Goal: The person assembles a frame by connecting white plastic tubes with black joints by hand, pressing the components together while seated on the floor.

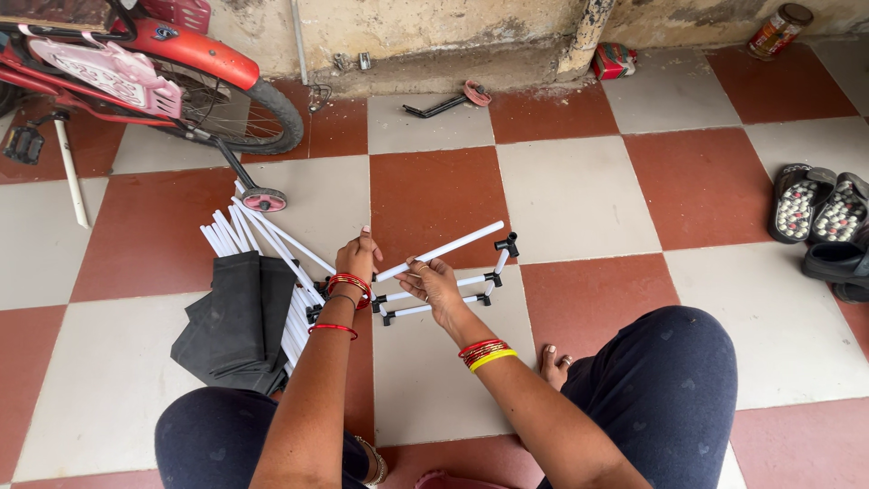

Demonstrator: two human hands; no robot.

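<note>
Right hand (433, 282) and left hand (358, 258) both clamped on white tube (441, 251) — keep it aligned with black connector (378, 303) of frame (444, 292) below hands; push straight.

Smooth white plastic tube (441, 251), matt black cloth (237, 321), glossy floor tiles (570, 195).
</note>
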